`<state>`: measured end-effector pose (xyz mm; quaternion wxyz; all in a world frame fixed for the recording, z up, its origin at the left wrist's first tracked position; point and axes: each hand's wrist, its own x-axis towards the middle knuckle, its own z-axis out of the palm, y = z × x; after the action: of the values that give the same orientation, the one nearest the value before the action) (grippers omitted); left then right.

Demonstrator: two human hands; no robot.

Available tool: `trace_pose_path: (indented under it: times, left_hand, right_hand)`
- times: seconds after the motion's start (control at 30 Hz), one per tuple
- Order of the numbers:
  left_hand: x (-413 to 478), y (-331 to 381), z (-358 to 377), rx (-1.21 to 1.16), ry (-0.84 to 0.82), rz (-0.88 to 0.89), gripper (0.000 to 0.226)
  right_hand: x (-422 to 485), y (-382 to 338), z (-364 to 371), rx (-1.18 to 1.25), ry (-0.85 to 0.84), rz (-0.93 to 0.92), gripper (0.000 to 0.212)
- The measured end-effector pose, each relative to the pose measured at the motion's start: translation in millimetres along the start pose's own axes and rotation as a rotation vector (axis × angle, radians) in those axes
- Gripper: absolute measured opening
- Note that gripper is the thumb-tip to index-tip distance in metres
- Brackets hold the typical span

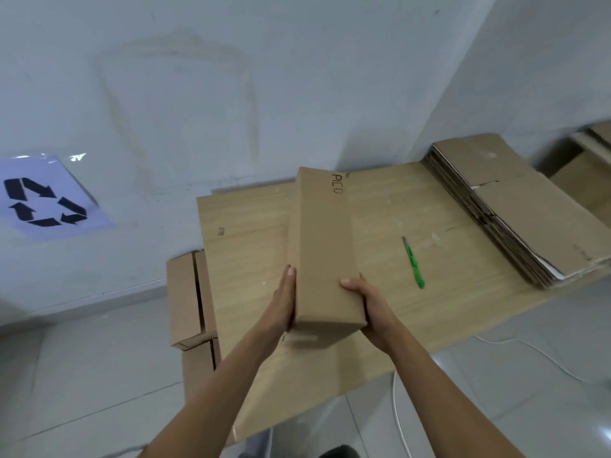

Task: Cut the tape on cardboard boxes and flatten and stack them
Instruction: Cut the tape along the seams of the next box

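A long, narrow brown cardboard box [322,242] marked "PICO" is held lengthwise over the wooden table [251,246], its near end toward me. My left hand [282,300] presses flat against its left side with straight fingers. My right hand [367,302] grips the near right corner, thumb curled over the top face. A green box cutter [413,262] lies on the table to the right of the box, apart from both hands. At the table's right end sits a stack of flattened boxes [515,209].
Unflattened cardboard boxes [190,299] stand on the floor against the table's left side. A recycling sign [46,201] is taped on the wall at left. More cardboard [591,160] lies at far right. A white cable [398,414] runs over the tiled floor.
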<state>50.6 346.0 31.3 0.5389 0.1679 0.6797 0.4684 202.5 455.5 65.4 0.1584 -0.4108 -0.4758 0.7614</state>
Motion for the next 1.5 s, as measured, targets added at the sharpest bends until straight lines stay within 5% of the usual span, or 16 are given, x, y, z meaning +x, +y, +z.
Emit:
trace_pose_path:
  times: [0.13, 0.33, 0.47, 0.63, 0.77, 0.87, 0.93, 1.2, 1.3, 1.5]
  left_hand:
    - [12, 12, 13, 0.019, -0.035, 0.042, 0.09]
    - [34, 18, 27, 0.159, 0.322, 0.155, 0.051]
    - [49, 19, 53, 0.222, 0.439, 0.061, 0.082]
    - [71, 27, 89, 0.201, 0.583, -0.028, 0.113]
    - [87, 20, 110, 0.254, 0.611, -0.106, 0.118]
    - [92, 10, 119, 0.169, 0.624, -0.209, 0.132]
    - [91, 8, 126, 0.163, 0.649, -0.207, 0.122]
    - [86, 17, 139, 0.105, 0.704, -0.227, 0.111]
    - [88, 26, 148, 0.052, 0.735, -0.192, 0.088]
    - [94, 29, 150, 0.053, 0.683, -0.245, 0.085]
  right_hand:
    - [16, -18, -19, 0.088, -0.007, 0.061, 0.064]
    - [54, -36, -62, 0.19, -0.047, 0.202, 0.06]
    - [81, -47, -114, 0.233, -0.078, 0.267, 0.041]
    - [133, -53, -176, -0.282, -0.015, 0.107, 0.032]
    - [160, -48, -216, -0.859, 0.363, -0.021, 0.04]
    - [159, -46, -246, -1.077, 0.553, 0.139, 0.056]
    - [158, -38, -262, -1.099, 0.504, 0.232, 0.062]
    - [169, -35, -280, -1.208, 0.286, 0.204, 0.023]
    - [177, -37, -279, -1.272, 0.213, 0.191, 0.023]
    - [201, -41, -278, -1.085, 0.285, 0.122, 0.023]
